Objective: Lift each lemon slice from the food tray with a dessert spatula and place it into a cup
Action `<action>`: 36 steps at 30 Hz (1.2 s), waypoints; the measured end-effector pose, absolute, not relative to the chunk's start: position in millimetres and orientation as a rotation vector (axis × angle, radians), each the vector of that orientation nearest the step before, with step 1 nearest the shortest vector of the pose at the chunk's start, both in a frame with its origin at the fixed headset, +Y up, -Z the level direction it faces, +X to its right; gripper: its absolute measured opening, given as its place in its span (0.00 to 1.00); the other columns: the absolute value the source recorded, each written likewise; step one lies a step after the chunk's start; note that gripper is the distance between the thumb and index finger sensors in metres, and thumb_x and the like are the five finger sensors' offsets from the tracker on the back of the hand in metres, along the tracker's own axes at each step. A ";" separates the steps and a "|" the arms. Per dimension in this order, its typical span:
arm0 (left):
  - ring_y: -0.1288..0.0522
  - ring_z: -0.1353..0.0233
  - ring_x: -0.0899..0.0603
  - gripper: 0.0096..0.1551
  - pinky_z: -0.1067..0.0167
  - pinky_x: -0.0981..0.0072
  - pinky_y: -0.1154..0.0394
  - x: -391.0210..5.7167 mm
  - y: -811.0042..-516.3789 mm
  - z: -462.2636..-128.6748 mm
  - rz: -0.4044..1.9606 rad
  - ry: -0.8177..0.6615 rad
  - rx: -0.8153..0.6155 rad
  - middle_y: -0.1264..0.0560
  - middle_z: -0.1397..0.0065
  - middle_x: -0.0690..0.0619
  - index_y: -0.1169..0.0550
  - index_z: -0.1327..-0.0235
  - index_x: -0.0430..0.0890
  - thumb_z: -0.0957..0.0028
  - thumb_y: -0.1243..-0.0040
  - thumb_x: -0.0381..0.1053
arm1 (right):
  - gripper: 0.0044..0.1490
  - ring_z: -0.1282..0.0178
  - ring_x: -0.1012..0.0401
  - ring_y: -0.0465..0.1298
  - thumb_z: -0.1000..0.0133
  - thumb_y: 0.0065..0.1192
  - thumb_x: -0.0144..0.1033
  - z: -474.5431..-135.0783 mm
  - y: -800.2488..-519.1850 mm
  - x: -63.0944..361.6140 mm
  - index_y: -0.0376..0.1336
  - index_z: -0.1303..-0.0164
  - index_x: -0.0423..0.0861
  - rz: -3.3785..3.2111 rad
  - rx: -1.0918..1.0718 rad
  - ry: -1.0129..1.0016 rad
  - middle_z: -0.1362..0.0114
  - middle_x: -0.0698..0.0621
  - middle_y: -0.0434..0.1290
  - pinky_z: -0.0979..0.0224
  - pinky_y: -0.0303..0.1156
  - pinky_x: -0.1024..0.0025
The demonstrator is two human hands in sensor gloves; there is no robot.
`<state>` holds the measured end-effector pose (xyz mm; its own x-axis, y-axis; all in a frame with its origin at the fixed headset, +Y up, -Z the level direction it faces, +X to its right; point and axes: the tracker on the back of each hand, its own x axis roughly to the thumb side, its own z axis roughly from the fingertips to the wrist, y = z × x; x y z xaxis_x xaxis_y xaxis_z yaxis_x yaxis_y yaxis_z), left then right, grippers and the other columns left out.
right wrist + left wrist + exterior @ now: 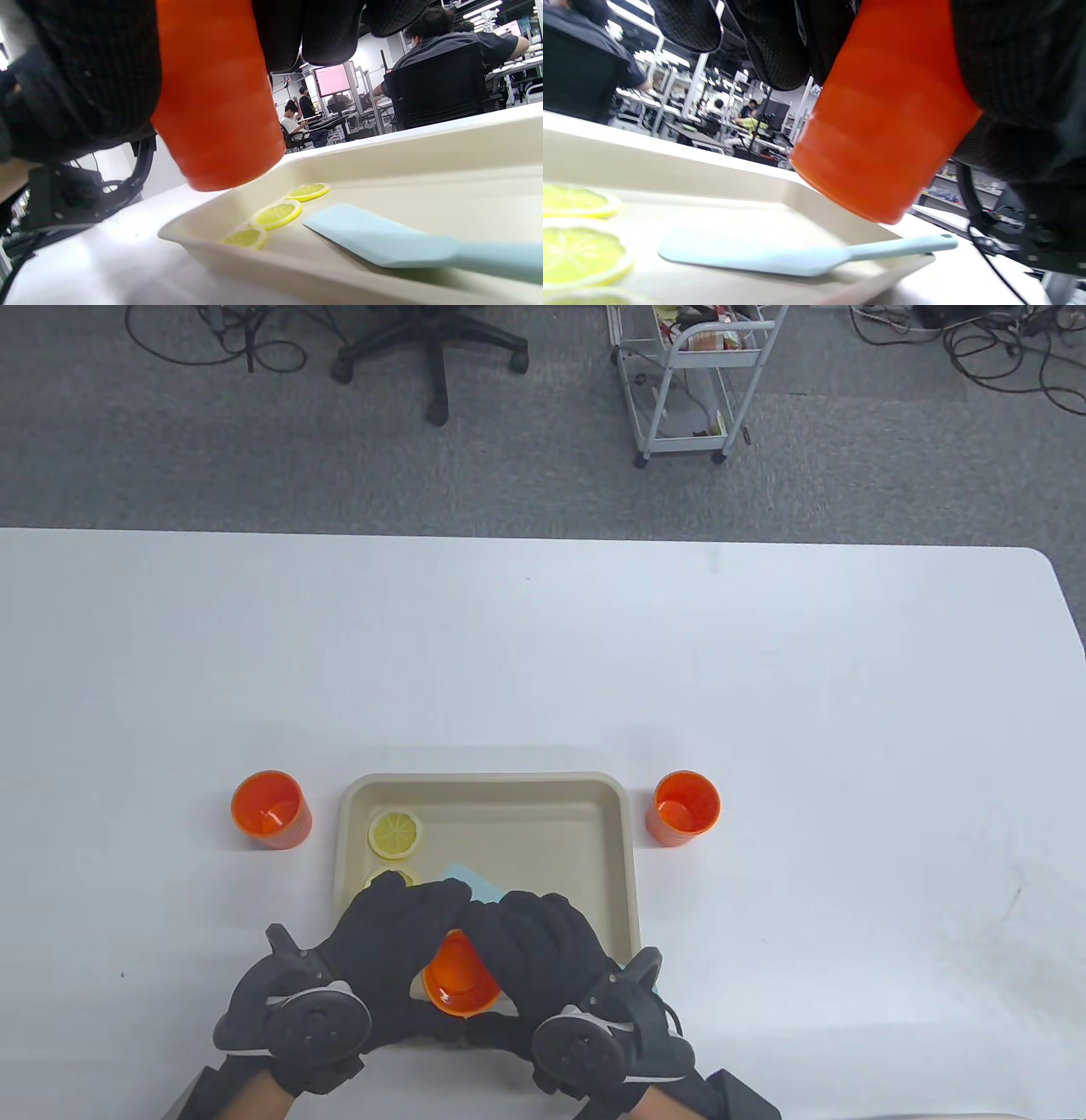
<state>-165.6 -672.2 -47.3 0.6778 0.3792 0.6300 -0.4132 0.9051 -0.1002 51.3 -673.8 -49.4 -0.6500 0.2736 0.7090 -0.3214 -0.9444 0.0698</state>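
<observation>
Both my hands grip one orange cup [458, 977] from either side, my left hand [405, 929] on its left and my right hand [530, 937] on its right. The cup hangs tilted above the near edge of the beige food tray [632, 861], as the left wrist view shows: cup [882, 127]. A light blue dessert spatula [763, 256] lies flat in the tray, its handle on the rim; nobody holds it. Three lemon slices [275, 214] lie in a row along the tray's left side. The table view shows one whole slice [395, 832], another partly under my left fingers.
Two more orange cups stand upright on the white table, one left of the tray [270, 808] and one right of it [684, 808]. Beyond the table's far edge are an office chair [433, 347] and a wire cart [691, 381].
</observation>
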 end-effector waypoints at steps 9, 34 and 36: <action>0.30 0.16 0.37 0.78 0.21 0.27 0.38 -162.2 -677.2 -49.1 0.487 -0.678 0.065 0.29 0.19 0.50 0.51 0.12 0.38 0.62 0.26 0.75 | 0.69 0.18 0.44 0.66 0.53 0.83 0.61 -43.8 -675.5 46.6 0.46 0.14 0.43 2.642 1.079 -0.269 0.19 0.43 0.61 0.17 0.57 0.35; 0.45 0.10 0.29 0.67 0.20 0.19 0.54 -246.0 -672.1 -56.8 0.297 -0.150 0.391 0.45 0.07 0.43 0.54 0.09 0.50 0.50 0.34 0.76 | 0.68 0.14 0.43 0.63 0.52 0.85 0.59 -90.7 -636.3 175.4 0.46 0.11 0.50 2.890 0.240 -0.390 0.17 0.47 0.61 0.16 0.54 0.34; 0.46 0.10 0.28 0.68 0.20 0.18 0.54 -251.6 -674.2 -58.7 0.279 -0.120 0.393 0.46 0.07 0.43 0.54 0.09 0.50 0.51 0.34 0.76 | 0.68 0.14 0.43 0.63 0.52 0.85 0.59 -94.9 -637.0 188.6 0.46 0.11 0.50 2.890 0.148 -0.390 0.17 0.47 0.60 0.16 0.54 0.34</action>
